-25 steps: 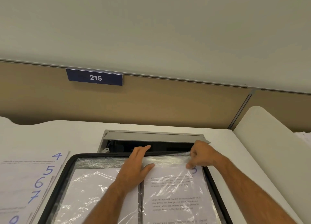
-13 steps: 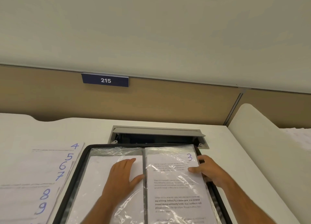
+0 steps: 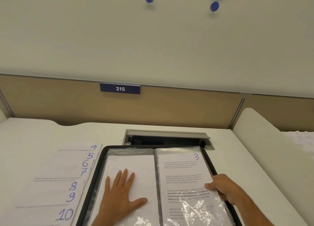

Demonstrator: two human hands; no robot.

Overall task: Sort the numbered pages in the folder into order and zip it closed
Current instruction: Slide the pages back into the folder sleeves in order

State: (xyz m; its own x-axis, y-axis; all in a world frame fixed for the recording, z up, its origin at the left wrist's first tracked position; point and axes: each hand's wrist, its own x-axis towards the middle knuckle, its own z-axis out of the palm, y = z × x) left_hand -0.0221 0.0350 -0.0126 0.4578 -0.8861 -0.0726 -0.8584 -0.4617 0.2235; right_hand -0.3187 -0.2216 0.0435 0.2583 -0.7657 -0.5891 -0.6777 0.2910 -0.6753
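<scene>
So the black zip-around folder [image 3: 95,179] is lying open flat on the white desk [image 3: 42,134], with clear plastic sleeves on both sides of the spine. The left hand [image 3: 121,193] is spread flat, fingers straight, pressing down on the left-hand sleeve, which shows the blank back of a sheet; I'd guess that's just to stop the folder sliding or the page flipping back. The right hand [image 3: 226,188] is curled round the outer edge of the right-hand sleeve holding the white printed page marked 3 [image 3: 185,174], thumb on top, looks like it's about to turn it over. The rest of the loose numbered pages [image 3: 56,179], 4 through 10, are fanned out on the desk just left of the folder so every handwritten blue number shows, which makes grabbing the next one easy. The zip isn't done yet, and most pages are outside the folder.
</scene>
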